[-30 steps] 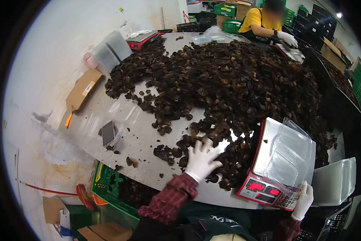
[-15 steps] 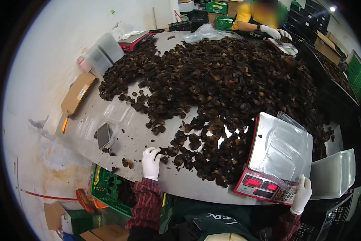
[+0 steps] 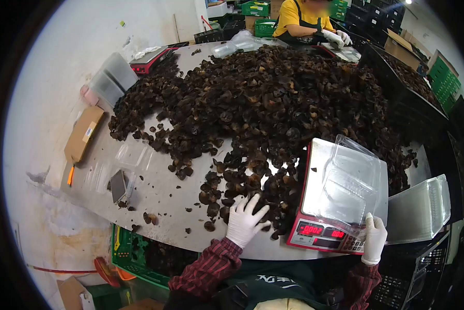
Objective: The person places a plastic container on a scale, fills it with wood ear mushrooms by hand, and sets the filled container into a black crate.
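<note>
Fungus (image 3: pixel 257 113) under splayed left hand (image 3: pixel 246 221)

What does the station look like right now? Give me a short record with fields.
Left hand: open, fingers spread, at the near edge of the dark pieces
Right hand: at the near corner of the clear container; grip unclear
Scale: clear container over its plate, red digits lit
Table's left side: phone-like slab
Far side: person in yellow
</note>
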{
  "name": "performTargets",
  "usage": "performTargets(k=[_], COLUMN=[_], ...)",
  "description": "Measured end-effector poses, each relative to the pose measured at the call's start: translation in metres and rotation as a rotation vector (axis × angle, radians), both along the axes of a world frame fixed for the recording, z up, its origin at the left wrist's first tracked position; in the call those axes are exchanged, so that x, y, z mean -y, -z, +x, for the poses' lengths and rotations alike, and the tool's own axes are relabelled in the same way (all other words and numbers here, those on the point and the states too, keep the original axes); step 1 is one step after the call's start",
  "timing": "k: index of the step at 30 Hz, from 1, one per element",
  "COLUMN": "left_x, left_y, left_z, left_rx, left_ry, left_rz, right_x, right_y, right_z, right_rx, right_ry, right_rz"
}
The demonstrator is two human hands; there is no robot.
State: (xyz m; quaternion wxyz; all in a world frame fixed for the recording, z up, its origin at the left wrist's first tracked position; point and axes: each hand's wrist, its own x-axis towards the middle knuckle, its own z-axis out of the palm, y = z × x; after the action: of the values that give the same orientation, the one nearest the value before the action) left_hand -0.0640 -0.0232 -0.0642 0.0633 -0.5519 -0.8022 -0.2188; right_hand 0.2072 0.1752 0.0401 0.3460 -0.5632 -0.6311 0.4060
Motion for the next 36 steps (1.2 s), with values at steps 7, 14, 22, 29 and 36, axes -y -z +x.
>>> performTargets(k=[7,14,22,29,36], left_x=[-0.005,-0.062,-0.144,-0.106,-0.045], left_y=[0.009,-0.091,-0.125,-0.131,-0.027], left_z=[-0.032,-0.026,0.061,0.007,-0.055], left_rx=[0.274,0.619,0.113,0.347,0.151], left_ry=[-0.042,0.036,0.59,0.427,0.064], left_rz=[0.345,0.625,-0.004,0.407,-0.148], right_x=[0.011,0.014,0.013,0.006,0.006], right_y=[-0.013,-0.017,-0.006,-0.005,-0.001], right_z=[-0.02,-0.031,-0.046,-0.034,-0.022], right_rx=[-0.08,-0.101,-0.127,-0.15,-0.126], right_ry=[0.063,0.061,0.011,-0.031,0.001], right_rz=[-0.141,-0.162,-0.181,-0.142,-0.04])
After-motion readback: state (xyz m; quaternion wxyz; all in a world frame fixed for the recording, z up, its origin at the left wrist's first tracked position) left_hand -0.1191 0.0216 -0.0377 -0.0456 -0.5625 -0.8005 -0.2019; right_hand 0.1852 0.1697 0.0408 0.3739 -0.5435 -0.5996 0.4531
